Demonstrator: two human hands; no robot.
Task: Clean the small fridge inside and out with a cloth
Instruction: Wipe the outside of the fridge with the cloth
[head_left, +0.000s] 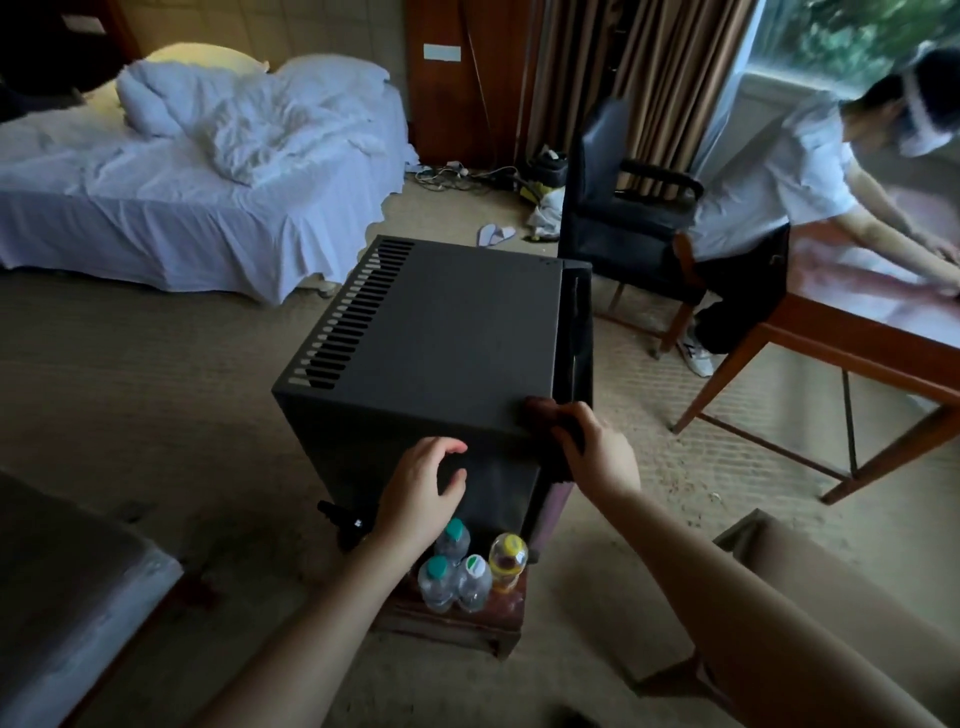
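The small dark grey fridge (441, 322) stands on the carpet in the middle of the view, vent slots along its left top edge, its door at the right side. My right hand (597, 447) grips a dark brownish cloth (543, 413) against the fridge's near right top corner. My left hand (426, 483) rests with loosely bent fingers on the fridge's near side wall, holding nothing.
Several plastic bottles (467, 564) stand on a low wooden stand (452, 623) right in front of the fridge. A bed (156, 171) lies at the back left. A dark chair (623, 208), a wooden table (857, 332) and another person (769, 182) are at the right.
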